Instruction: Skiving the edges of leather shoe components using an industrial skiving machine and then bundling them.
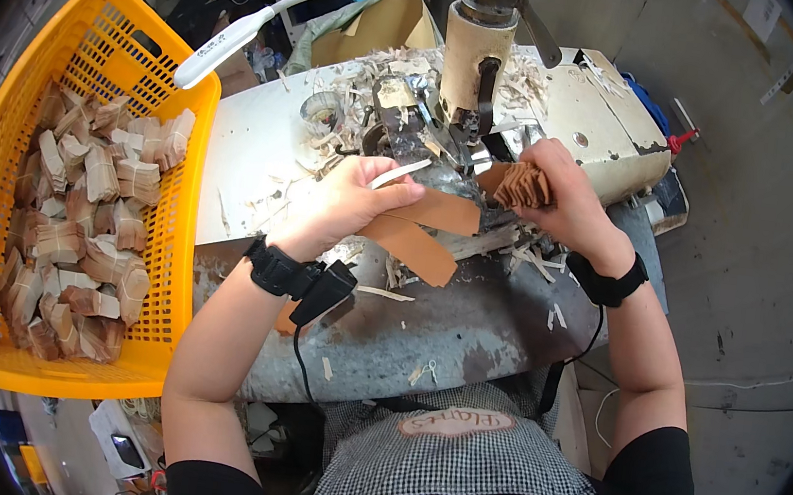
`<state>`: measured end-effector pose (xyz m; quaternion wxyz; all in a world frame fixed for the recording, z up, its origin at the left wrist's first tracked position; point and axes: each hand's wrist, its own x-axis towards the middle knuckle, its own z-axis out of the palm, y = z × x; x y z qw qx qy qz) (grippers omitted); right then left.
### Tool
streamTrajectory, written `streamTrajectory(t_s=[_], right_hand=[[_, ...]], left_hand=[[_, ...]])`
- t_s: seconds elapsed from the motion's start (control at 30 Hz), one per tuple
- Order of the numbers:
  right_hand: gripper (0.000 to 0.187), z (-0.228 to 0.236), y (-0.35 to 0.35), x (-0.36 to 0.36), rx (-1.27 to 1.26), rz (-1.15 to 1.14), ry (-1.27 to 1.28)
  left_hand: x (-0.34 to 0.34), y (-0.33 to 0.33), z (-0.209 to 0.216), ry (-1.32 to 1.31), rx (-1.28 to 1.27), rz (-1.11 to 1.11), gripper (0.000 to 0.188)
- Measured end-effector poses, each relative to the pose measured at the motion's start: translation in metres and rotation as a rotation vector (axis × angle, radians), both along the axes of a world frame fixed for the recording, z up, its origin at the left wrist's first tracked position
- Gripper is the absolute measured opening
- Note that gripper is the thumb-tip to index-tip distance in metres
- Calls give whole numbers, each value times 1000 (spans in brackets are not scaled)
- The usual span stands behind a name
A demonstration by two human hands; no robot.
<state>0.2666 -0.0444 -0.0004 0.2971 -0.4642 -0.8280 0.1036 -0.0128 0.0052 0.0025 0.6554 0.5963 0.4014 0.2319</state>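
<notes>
Scrap-strewn worktable (250, 158), yellow basket (186, 253) of bundled pieces (101, 177), and pale machine column (474, 61).
Left hand (353, 196) and right hand (567, 197), both closed on material: two flat brown pieces (442, 211), held in the left before the column; a bunched brown stack (527, 187), clasped by the right beside its lower end; a narrow pale strip (400, 173), against the left.

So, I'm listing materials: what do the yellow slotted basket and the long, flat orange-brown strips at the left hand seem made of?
Yellow slotted basket: probably moulded plastic, smooth and faintly glossy, going by its even colour and regular openings.
Long, flat orange-brown strips: likely leather or a synthetic lookalike, smooth and matt; they look thin and evenly coloured, which leaves both open.
</notes>
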Motion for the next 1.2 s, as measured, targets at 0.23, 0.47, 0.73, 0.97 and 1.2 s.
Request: streamTrajectory(t_s=[0.23,0.47,0.73,0.97,1.2], right_hand=[[50,1,-1,-2,-51,-45,305],[51,1,7,-6,39,18,-4],[50,2,-2,-1,-51,-70,250],[48,3,8,-12,131,89,29],[44,2,-7,0,106,-8,69]], left_hand=[[2,9,-8,33,43,127,17],[10,6,2,16,48,38,17],[-4,6,4,-71,60,137,14],[17,9,0,-76,56,220,16],[-3,-7,2,-103,51,208,14]])
